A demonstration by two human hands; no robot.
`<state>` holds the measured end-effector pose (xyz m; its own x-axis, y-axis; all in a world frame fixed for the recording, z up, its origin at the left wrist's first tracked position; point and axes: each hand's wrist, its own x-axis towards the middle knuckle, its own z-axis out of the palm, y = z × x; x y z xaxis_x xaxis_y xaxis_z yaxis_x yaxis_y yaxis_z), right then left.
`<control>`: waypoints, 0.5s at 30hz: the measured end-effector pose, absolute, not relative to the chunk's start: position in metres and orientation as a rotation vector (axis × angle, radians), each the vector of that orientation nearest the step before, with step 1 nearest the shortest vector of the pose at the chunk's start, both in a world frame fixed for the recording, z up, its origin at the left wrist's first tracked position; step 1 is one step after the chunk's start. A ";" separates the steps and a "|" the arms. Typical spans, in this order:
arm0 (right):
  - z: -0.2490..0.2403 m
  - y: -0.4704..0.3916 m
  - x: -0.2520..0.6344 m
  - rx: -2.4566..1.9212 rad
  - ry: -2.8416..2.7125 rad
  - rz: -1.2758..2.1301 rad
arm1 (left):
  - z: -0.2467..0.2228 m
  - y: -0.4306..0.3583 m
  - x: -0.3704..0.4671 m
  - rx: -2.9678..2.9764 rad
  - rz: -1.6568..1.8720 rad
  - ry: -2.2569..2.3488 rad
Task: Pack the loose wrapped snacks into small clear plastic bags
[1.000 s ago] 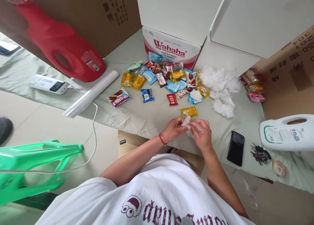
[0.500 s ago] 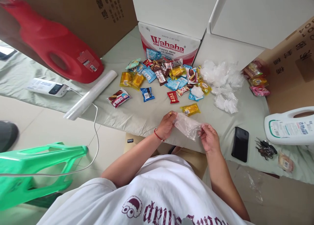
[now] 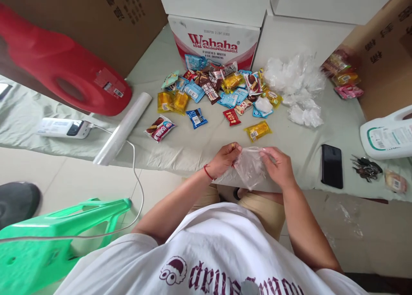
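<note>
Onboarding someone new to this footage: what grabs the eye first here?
Both hands, the left hand and the right hand, pinch a clear plastic bag at the table's near edge. Behind lies a bright heap of snack packets before a Wahaha box; a big red jug lies far left.

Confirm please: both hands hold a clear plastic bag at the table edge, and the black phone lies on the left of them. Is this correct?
Not quite. In the head view the left hand and right hand do hold the clear bag at the table edge, but the black phone lies to their right, not left.
</note>
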<state>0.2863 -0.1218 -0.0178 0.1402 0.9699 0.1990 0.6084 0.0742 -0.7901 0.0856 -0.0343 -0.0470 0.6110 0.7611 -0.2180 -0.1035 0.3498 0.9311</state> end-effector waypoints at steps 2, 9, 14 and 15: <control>-0.025 -0.123 0.278 -1.652 -1.315 0.744 | -0.044 -0.033 0.072 1.213 0.711 0.814; -0.028 -0.124 0.232 -1.681 -0.893 0.665 | -0.025 -0.080 0.046 1.429 0.922 0.930; -0.026 -0.117 0.200 -1.579 -0.819 0.808 | -0.035 -0.092 0.061 1.258 0.816 0.690; -0.025 -0.116 0.199 -1.549 -0.788 0.854 | -0.039 -0.087 0.061 1.176 0.810 0.653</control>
<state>0.1990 -0.1164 -0.0247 0.5109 0.8539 -0.0991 0.0298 -0.1328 -0.9907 0.0612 -0.0868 -0.0394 0.5612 0.8271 -0.0301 -0.2040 0.1735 0.9635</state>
